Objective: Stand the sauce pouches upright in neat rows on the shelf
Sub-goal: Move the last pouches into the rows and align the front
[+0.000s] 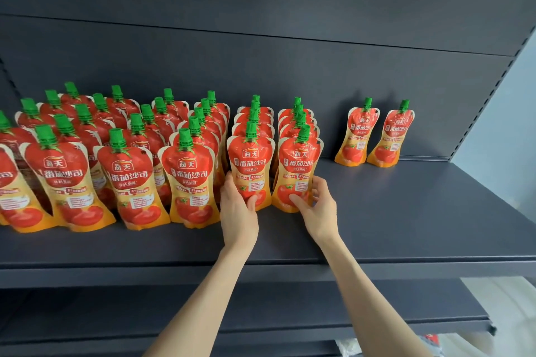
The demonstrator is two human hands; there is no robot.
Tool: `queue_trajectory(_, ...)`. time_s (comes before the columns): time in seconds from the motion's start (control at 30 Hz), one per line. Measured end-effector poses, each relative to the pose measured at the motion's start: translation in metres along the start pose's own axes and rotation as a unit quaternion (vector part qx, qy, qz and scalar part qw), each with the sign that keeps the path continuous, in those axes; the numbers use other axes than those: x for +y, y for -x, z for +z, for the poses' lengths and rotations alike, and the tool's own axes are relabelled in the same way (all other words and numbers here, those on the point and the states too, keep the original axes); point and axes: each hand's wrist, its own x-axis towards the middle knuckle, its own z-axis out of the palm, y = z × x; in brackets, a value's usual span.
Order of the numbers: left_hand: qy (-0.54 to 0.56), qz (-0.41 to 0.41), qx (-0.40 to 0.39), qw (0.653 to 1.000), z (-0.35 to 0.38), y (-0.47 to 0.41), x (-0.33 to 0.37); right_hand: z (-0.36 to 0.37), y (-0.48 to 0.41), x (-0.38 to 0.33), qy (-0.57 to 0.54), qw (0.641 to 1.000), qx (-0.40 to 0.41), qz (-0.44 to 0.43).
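Red and orange tomato sauce pouches with green caps stand upright in several rows on the dark grey shelf [406, 211]. My left hand [236, 206] grips the lower part of the front pouch [251, 159] of one row. My right hand [317, 206] grips the base of the front pouch [300, 165] of the neighbouring row to the right. Both pouches stand on the shelf with more pouches lined up behind them. Two single pouches [356, 133] [390, 136] stand apart against the back panel at the right.
Rows of pouches [127, 171] fill the left half of the shelf out to the frame edge. The right part of the shelf is bare up to the upright post [490, 95]. A lower shelf [377, 307] sits beneath, with packaging showing at the bottom right.
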Motion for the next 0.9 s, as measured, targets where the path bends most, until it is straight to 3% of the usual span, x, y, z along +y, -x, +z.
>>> queue_trajectory(0.9, -0.02, 0.0, 0.006, 1.0, 0.004, 0.0, -0.005, -0.003, -0.005, 0.01, 0.0, 1.0, -0.008, -0.014)
